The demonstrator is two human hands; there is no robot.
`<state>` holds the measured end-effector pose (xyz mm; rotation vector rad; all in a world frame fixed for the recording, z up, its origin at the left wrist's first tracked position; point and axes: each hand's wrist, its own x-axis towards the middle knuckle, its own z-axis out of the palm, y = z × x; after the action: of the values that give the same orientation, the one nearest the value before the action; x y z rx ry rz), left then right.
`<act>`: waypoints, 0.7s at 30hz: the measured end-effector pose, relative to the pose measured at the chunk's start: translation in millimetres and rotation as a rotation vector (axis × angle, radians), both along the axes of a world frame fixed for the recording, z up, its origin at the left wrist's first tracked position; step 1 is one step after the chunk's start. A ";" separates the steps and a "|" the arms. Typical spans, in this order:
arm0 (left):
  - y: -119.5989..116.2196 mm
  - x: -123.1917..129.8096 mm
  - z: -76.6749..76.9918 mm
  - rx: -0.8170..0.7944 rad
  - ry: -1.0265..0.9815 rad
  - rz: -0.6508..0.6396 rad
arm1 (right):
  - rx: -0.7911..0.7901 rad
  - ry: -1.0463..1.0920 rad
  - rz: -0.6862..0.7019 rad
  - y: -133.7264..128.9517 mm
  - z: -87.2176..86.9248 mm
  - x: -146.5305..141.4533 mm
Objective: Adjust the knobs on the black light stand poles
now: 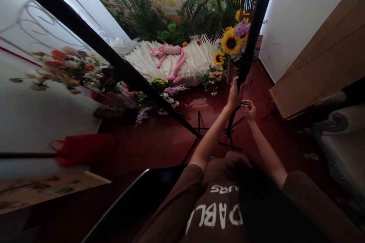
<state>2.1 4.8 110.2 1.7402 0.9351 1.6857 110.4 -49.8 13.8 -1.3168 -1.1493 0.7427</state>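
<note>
Directly in front of me rises a black light stand [256, 22], its pole leaning toward the top right. My left hand [235, 94] is closed around this pole at its lower section. Just to the right, my right hand [249, 111] pinches a small dark knob [244, 103] that sticks out from the side of the pole. Fingertips partly cover the knob, so its full shape is hidden. A second black pole [137, 78] slants across the left, touched by neither hand. Both poles end in spread tripod legs [199, 121] on the red floor.
A pink plush toy [178, 60] lies on white draped cloth [196, 72]. Sunflowers [230, 42], palm leaves [216, 3] and mixed flowers [68, 62] surround it. A brown board [319, 53] leans at right, near a rolled bundle [342, 121]. A red bag [82, 148] sits left.
</note>
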 end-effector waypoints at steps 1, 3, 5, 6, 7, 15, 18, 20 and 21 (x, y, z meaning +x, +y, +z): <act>0.1 -0.1 -0.2 -0.003 0.001 -0.007 | 0.009 -0.012 -0.030 0.1 0.4 -0.1; 0.6 0.2 -0.5 -0.009 -0.001 -0.020 | 0.000 -0.011 -0.112 1.4 2.2 -0.8; 1.5 0.8 -0.6 -0.018 -0.002 -0.025 | -0.051 -0.003 -0.150 4.6 4.9 -1.8; 1.8 1.0 -0.6 -0.024 0.001 -0.024 | -0.085 0.018 -0.156 6.7 6.5 -2.2; 1.7 1.0 -0.7 -0.033 0.009 -0.018 | -0.122 0.054 -0.152 8.6 7.9 -2.7; -32.3 -23.7 -13.8 -0.095 0.165 0.104 | -0.335 0.367 -0.168 -16.3 -13.2 -17.7; -57.5 -47.1 -27.1 -0.188 0.149 0.123 | -0.528 0.403 -0.069 -46.8 -36.3 -37.1; -72.5 -67.8 -35.7 -0.261 0.104 0.198 | -0.635 0.395 0.051 -67.7 -49.2 -54.6; -79.0 -79.8 -39.2 -0.294 0.070 0.258 | -0.682 0.388 0.111 -77.3 -53.9 -63.9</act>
<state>-77.8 -74.2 71.0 1.5410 1.4138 1.5514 46.5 -127.1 -40.2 -1.5674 -0.6716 1.4871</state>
